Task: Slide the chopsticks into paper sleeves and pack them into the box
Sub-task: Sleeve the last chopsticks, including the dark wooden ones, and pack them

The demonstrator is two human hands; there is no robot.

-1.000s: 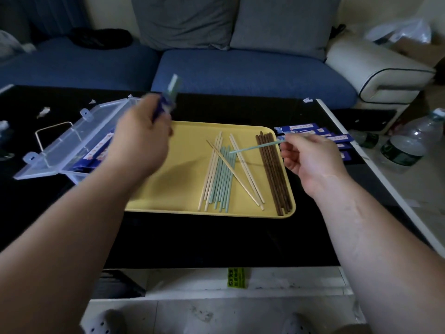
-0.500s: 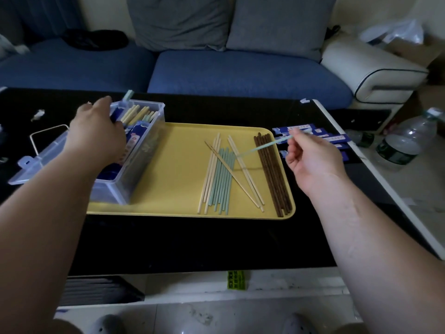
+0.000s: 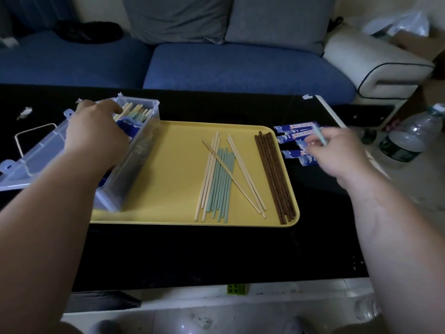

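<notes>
In the head view, the left grip (image 3: pixel 96 136) had sunk into the clear plastic box (image 3: pixel 134 165), its hold hidden, while the right grip (image 3: pixel 337 153), pinching a pale green chopstick (image 3: pixel 320 135), had moved onto the blue paper sleeves (image 3: pixel 291 127) beneath it, suggesting another sleeving next.

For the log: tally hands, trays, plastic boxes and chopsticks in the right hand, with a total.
Hands: 2, left hand and right hand
Trays: 1, yellow tray
Boxes: 1, clear plastic box
Chopsticks in the right hand: 1, green chopstick
Total: 5
</notes>
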